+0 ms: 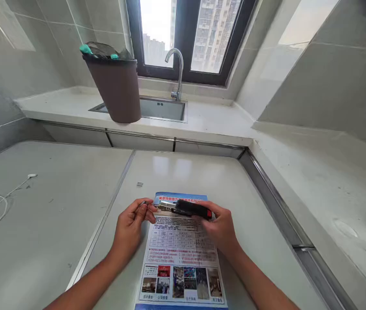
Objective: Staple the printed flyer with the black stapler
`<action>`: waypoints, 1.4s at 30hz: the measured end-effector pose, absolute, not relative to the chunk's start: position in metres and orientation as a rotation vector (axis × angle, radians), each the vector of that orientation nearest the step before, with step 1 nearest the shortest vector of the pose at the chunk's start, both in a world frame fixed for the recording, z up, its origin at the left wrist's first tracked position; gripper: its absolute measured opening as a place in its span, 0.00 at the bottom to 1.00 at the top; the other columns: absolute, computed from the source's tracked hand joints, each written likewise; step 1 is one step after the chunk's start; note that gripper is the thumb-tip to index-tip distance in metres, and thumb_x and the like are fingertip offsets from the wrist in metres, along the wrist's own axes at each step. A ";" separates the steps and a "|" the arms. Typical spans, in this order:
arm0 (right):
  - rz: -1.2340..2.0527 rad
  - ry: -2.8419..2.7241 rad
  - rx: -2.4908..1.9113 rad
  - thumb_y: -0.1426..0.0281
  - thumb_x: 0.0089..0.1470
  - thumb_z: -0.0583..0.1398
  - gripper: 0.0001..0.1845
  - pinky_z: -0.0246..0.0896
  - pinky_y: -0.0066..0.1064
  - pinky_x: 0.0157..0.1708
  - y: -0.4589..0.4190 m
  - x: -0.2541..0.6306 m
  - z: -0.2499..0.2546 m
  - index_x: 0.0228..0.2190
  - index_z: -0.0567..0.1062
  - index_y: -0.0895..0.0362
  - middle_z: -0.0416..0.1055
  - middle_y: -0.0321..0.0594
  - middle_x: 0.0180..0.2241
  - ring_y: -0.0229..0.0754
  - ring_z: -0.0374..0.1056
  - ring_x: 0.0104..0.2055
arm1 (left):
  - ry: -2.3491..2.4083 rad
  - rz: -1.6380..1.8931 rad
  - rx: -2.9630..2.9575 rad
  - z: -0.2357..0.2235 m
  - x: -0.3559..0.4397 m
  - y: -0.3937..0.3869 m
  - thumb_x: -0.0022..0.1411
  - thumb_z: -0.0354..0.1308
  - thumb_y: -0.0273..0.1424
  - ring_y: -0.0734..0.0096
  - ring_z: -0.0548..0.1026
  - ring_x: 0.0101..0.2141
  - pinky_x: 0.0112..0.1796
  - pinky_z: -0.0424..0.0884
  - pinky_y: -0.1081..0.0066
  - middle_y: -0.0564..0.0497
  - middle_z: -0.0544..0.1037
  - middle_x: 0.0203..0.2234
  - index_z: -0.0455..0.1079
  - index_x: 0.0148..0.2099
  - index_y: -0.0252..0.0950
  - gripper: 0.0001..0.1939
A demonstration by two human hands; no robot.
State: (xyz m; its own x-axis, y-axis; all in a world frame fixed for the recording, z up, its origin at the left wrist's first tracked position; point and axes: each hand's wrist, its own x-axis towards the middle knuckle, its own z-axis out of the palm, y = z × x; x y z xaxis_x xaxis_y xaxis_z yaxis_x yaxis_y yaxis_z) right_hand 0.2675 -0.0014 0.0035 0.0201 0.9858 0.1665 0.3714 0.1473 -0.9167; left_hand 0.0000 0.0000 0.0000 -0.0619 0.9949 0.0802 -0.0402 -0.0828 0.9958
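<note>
A black stapler (189,208) with a red end is gripped in my right hand (220,224), its metal channel showing and pointing left. Thumb and forefinger of my left hand (134,221) pinch a small grey metal piece (143,203), too small to make out clearly. That hand is just left of the stapler's tip. Beneath both hands lies a printed leaflet (183,256) with a blue top edge, text, a table and photos; the stapler and fingers hide part of its upper half. A few short strips that look like staples (139,184) rest beyond my left hand.
The white tabletop (108,172) has a seam left of the leaflet. A white cable (6,200) lies at far left. Behind, a brown bin (116,90) with a dark liner stands on the counter, partly covering the sink (163,108) by a tap (180,71). Another counter (325,172) runs along the right.
</note>
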 end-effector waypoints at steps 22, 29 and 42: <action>-0.474 -2.278 -0.314 0.71 0.60 0.56 0.14 0.76 0.31 0.51 -0.041 0.240 0.033 0.37 0.82 0.50 0.80 0.34 0.45 0.39 0.70 0.52 | 0.621 0.819 1.876 0.015 0.022 -0.039 0.68 0.55 0.30 0.74 0.70 0.21 0.26 0.66 0.74 0.51 0.74 0.20 0.74 0.32 0.35 0.12; -0.516 -2.322 -0.377 0.74 0.61 0.56 0.14 0.75 0.34 0.47 -0.041 0.249 0.034 0.39 0.82 0.55 0.80 0.40 0.47 0.40 0.72 0.49 | 0.638 0.831 1.829 0.014 0.018 -0.040 0.71 0.53 0.33 0.71 0.79 0.23 0.32 0.75 0.73 0.51 0.81 0.24 0.76 0.44 0.38 0.11; 0.010 -1.724 -1.652 0.61 0.63 0.59 0.15 0.64 0.40 0.38 0.036 0.345 -0.021 0.27 0.77 0.53 0.78 0.41 0.30 0.49 0.68 0.37 | 1.794 0.813 2.359 -0.012 -0.056 0.048 0.71 0.50 0.39 0.51 0.67 0.62 0.59 0.67 0.50 0.43 0.68 0.65 0.70 0.61 0.41 0.20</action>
State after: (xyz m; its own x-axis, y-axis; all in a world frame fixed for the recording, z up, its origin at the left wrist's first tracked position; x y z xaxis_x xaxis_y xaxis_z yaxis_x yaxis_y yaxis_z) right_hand 0.3453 0.0364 -0.0212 0.0983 0.8668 0.4889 0.8609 0.1724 -0.4788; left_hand -0.0562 0.0481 -0.0125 0.1797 0.9132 0.3657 0.8770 -0.3171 0.3609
